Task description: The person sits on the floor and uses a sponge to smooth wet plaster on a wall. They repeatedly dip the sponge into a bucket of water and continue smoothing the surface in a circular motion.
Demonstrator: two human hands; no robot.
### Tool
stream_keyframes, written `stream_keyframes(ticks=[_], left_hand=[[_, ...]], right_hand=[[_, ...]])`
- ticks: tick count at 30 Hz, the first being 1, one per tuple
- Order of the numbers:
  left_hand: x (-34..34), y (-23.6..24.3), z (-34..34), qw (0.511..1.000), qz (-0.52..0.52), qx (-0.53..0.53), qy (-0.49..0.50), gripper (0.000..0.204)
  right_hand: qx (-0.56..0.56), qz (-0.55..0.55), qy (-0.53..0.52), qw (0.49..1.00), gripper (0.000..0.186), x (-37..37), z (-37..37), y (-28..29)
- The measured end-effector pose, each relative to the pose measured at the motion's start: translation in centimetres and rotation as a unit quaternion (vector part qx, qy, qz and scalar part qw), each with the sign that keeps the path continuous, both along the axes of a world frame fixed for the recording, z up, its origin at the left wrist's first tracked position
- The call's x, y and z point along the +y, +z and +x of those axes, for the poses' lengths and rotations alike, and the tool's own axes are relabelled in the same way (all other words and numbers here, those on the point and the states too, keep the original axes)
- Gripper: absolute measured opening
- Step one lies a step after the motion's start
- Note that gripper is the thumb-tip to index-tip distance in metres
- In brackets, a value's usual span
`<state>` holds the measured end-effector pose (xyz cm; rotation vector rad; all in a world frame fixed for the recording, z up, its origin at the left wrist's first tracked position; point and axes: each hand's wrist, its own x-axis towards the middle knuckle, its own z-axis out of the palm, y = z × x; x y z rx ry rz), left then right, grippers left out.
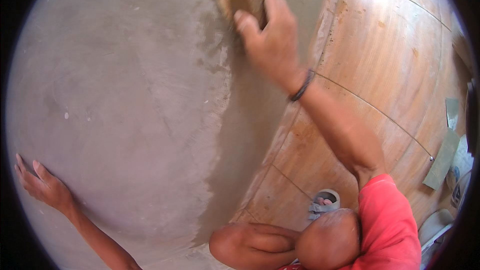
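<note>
My right hand (272, 35) grips a worn brown sponge (243, 1) with a tan edge, slightly smeared by motion. It presses the sponge to the smooth grey plastered surface (135, 70), near the top of the view. Under and below the sponge runs a darker, damp-looking band (240, 135) of that surface, beside the tiles. Far to the left, my left hand (44, 187) rests against the paler plaster, fingers spread and holding nothing. A dark braided bracelet (303, 86) circles my right wrist.
Brown tiles (370, 55) with dark joints border the plaster on the right. Two grey-green strips (442, 160) lie at the right edge, next to a whitish bag-like thing (459, 162). My bent knees (327, 240) and one sandalled foot (325, 201) show at the bottom.
</note>
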<state>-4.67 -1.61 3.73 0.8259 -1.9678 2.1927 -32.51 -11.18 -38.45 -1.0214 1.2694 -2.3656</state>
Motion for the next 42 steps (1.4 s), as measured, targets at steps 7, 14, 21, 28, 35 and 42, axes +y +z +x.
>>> stream_keyframes(ticks=[7, 14, 21, 28, 35, 42], left_hand=[[0.4, 0.8, -0.7, 0.999, -0.016, -0.028, 0.015, 0.048], [0.6, -0.5, -2.2, 1.000, -0.009, 0.003, 0.024, 0.048], [1.1, 0.2, -3.1, 0.999, -0.020, -0.027, 0.036, 0.049], [0.9, -0.2, -3.1, 0.999, -0.020, -0.003, 0.037, 0.048], [1.0, -0.2, -3.0, 0.999, -0.031, -0.006, 0.041, 0.049], [0.9, -0.4, -3.2, 0.999, -0.031, -0.004, 0.045, 0.050]], right_hand=[[0.168, -0.042, 0.169, 0.970, 0.047, 8.7, 5.9, -5.1], [0.012, -0.031, -0.005, 0.999, 0.041, 1.4, 3.0, 0.2], [0.031, -0.064, 0.047, 0.996, 0.039, 5.0, 2.6, -3.5], [0.037, -0.039, 0.008, 0.999, 0.050, 1.2, 1.9, 1.9], [0.062, -0.047, 0.060, 0.995, 0.052, 5.0, 1.3, -3.0], [0.031, -0.028, 0.034, 0.999, 0.047, 1.3, 1.1, 0.1]])
